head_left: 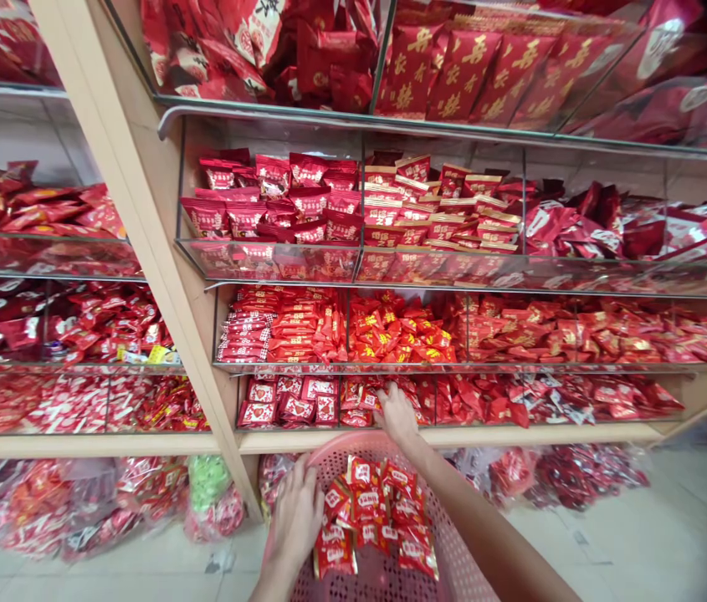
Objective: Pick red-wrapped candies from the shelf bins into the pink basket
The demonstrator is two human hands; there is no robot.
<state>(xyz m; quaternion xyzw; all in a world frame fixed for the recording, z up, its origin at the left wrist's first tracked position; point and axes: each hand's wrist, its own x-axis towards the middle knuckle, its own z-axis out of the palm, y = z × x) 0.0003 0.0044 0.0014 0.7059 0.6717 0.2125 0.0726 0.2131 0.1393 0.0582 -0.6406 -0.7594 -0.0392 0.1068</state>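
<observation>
A pink perforated plastic basket is below the shelves in front of me, with several red-and-gold candy packets in it. My left hand is closed over the basket's left rim. Beyond the basket, my right hand reaches into a bottom-shelf bin of small red packets. Its fingers are bent down among those packets, and the fingertips are partly hidden. White-and-red packets with a heart print lie in the compartment left of that hand.
Clear dividers and low front panels edge the shelves, which hold many red packets. A wooden upright stands left of the bins. Filled plastic bags lie on the tiled floor under the shelves.
</observation>
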